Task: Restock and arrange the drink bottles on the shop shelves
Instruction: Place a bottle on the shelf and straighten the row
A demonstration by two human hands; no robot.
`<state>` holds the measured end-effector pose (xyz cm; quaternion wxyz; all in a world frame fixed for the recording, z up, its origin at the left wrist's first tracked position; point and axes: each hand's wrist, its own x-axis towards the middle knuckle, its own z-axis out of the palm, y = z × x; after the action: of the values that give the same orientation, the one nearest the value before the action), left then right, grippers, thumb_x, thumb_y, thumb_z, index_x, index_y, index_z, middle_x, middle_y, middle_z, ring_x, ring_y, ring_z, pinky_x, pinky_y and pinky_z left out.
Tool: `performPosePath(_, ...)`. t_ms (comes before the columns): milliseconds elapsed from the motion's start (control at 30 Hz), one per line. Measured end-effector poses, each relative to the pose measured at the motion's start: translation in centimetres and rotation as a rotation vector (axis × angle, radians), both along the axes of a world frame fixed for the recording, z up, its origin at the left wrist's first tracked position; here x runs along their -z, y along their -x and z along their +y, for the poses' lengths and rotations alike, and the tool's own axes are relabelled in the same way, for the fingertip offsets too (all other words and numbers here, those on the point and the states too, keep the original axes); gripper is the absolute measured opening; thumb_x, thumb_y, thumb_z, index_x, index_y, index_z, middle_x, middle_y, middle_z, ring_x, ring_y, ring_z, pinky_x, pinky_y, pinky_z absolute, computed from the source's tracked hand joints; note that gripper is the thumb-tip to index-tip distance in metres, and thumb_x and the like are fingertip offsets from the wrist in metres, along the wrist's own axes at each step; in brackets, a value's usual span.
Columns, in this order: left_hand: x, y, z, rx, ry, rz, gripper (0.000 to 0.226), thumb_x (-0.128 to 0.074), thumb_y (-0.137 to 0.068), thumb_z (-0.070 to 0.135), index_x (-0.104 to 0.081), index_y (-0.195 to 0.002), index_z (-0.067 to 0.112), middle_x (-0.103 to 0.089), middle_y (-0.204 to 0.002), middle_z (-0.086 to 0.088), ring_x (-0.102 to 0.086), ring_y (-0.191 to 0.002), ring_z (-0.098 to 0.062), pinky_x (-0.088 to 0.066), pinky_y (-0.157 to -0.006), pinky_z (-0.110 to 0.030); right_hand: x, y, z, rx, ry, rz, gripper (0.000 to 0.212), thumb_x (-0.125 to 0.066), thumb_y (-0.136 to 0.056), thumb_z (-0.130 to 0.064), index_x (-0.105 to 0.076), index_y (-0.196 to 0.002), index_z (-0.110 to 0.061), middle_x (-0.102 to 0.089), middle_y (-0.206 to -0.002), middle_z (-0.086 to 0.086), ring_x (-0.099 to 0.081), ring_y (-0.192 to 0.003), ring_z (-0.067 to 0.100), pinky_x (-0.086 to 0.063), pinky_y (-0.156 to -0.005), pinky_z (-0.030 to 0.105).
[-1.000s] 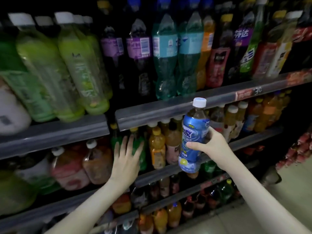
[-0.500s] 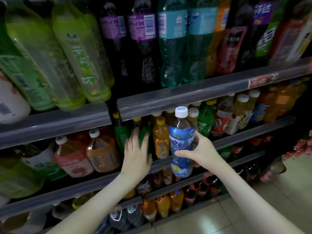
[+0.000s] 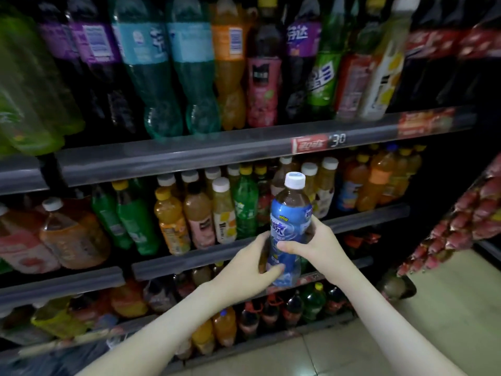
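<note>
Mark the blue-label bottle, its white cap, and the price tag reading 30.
blue-label bottle (image 3: 288,232): head view, on the blue label.
white cap (image 3: 295,180): head view, cap's side.
price tag (image 3: 318,142): head view, tag's middle, on the shelf rail.

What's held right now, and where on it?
Blue bottle: right hand grips its middle, left hand its lower body.

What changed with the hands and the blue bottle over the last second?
The left hand left the green bottles on the shelf, moved right and took hold of the blue-labelled bottle low down. The right hand kept its grip around the middle. The bottle stays upright, capped, in front of the shelf, not yet placed.
</note>
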<state>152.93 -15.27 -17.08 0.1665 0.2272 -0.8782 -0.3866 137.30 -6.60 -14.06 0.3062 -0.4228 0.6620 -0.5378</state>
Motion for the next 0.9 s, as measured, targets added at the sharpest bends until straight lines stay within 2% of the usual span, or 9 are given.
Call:
performPosePath(100,-0.7,2.6,1.9,-0.003,-0.109,-0.044,0.072,-0.066,-0.085,0.037,-0.024,-0.144,0.033,-0.056,-0.118,0.022,-0.052,-0.096,0.020,-0.037,-0.082,-0.001,-0.2,2.0,1.7,-0.023,-0.010,-0.056,0.045,-0.082,-0.069,-0.004,-0.064,-0.107,-0.020,-0.073,-0.101,-0.006,-0.068,-0.098,0.011,-0.052,-0.093,0.039)
performPosePath(233,-1.8,4.8,2.6,-0.066,-0.040,-0.050,0.067,-0.070,-0.080,0.037,-0.034,-0.136,0.029,-0.061,-0.100,0.022,-0.058,-0.088,0.011,-0.042,-0.073,-0.007,-0.6,3.9,2.8,-0.084,-0.031,-0.070,0.048,-0.079,-0.074,-0.004,-0.060,-0.115,-0.021,-0.072,-0.108,-0.007,-0.066,-0.102,0.008,-0.052,-0.092,0.031)
performPosePath(367,-4.8,6.6,2.0,-0.130,0.217,-0.009,0.070,-0.071,-0.078,0.035,-0.033,-0.137,0.026,-0.064,-0.113,0.010,-0.062,-0.101,-0.014,-0.047,-0.079,-0.027,-2.7,5.2,2.2,-0.065,0.041,-0.035,0.045,-0.080,-0.074,-0.009,-0.060,-0.107,-0.031,-0.070,-0.101,-0.016,-0.066,-0.092,-0.005,-0.052,-0.077,0.015)
performPosePath(500,-9.6,8.4,-0.1,-0.155,0.435,0.051,0.071,-0.073,-0.075,0.037,-0.037,-0.136,0.028,-0.059,-0.124,0.007,-0.056,-0.110,-0.016,-0.043,-0.080,-0.025,-5.9,6.6,0.8,0.082,0.211,0.052,0.058,-0.087,-0.064,-0.030,-0.062,-0.115,-0.019,-0.071,-0.109,-0.006,-0.067,-0.100,0.009,-0.054,-0.090,0.037)
performPosePath(600,-14.3,8.6,-2.2,-0.101,0.544,0.076,0.072,-0.067,-0.079,0.052,-0.037,-0.140,0.030,-0.051,-0.136,0.005,-0.047,-0.124,-0.014,-0.042,-0.099,-0.033,-8.8,7.5,-0.3,0.141,0.334,0.094,0.050,-0.085,-0.068,-0.020,-0.064,-0.113,-0.013,-0.072,-0.105,-0.003,-0.067,-0.098,0.010,-0.053,-0.087,0.034)
performPosePath(667,-17.1,7.6,-4.1,-0.211,0.757,0.150,0.067,-0.053,-0.086,0.059,-0.044,-0.139,0.019,-0.049,-0.138,-0.005,-0.045,-0.127,-0.021,-0.040,-0.104,-0.039,-10.6,7.8,-1.0,0.150,0.383,0.111,0.050,-0.084,-0.069,-0.019,-0.063,-0.114,-0.015,-0.071,-0.105,-0.005,-0.066,-0.098,0.007,-0.052,-0.086,0.030)
performPosePath(767,-19.8,5.5,-7.7,-0.555,1.126,0.317,0.046,-0.050,-0.094,0.038,-0.057,-0.129,0.010,-0.051,-0.133,-0.022,-0.047,-0.124,-0.037,-0.036,-0.105,-0.051,-12.4,7.7,-1.9,0.155,0.424,0.132,0.050,-0.084,-0.068,-0.020,-0.062,-0.113,-0.024,-0.069,-0.104,-0.015,-0.064,-0.097,-0.003,-0.049,-0.082,0.020)
performPosePath(833,-21.2,4.1,-10.0,-0.761,1.237,0.304,0.042,-0.052,-0.091,0.026,-0.055,-0.132,0.015,-0.043,-0.138,-0.029,-0.039,-0.129,-0.043,-0.027,-0.108,-0.059,-12.9,7.4,-2.4,0.176,0.437,0.147,0.049,-0.085,-0.068,-0.018,-0.061,-0.109,-0.030,-0.067,-0.099,-0.021,-0.062,-0.091,-0.011,-0.047,-0.074,0.010)
performPosePath(900,-22.5,3.3,-11.8,-0.863,1.231,0.262,0.048,-0.056,-0.087,0.020,-0.052,-0.135,0.018,-0.037,-0.141,-0.032,-0.031,-0.133,-0.047,-0.019,-0.108,-0.065,-13.2,7.0,-2.9,0.195,0.447,0.149,0.048,-0.085,-0.068,-0.017,-0.060,-0.106,-0.033,-0.066,-0.097,-0.022,-0.061,-0.087,-0.014,-0.047,-0.068,0.005)
